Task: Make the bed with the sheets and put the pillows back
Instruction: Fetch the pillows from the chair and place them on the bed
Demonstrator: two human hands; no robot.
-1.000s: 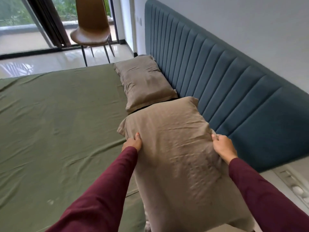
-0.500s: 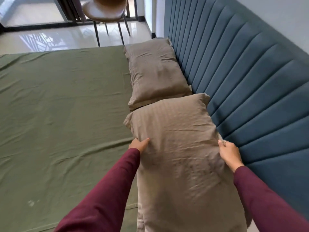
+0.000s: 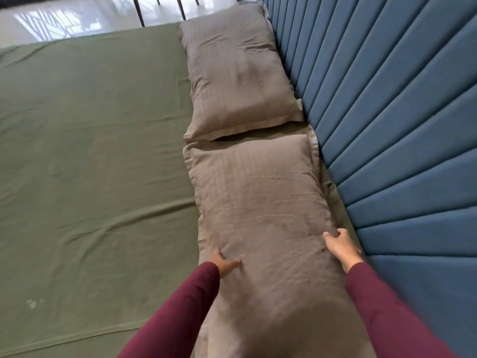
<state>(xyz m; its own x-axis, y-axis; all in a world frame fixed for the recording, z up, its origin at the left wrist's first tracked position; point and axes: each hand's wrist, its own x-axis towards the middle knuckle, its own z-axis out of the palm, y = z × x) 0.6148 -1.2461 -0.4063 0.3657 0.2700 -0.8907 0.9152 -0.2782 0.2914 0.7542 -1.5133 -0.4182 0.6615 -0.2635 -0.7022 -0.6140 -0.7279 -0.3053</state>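
The near pillow (image 3: 260, 215) lies on the green sheet (image 3: 90, 151) beside the headboard (image 3: 387, 125); the left hand (image 3: 225, 263) and right hand (image 3: 340, 244) grip its two long edges, fingers curled.

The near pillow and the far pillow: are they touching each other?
Cannot tell. In the head view the near pillow and the far pillow nearly meet at their left corners, with a dark gap further right; actual contact is unclear.

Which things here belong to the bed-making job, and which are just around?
Job: near pillow, gripped at its sides by left hand and right hand; far pillow; green sheet.
Just around: blue headboard; chair legs; floor.
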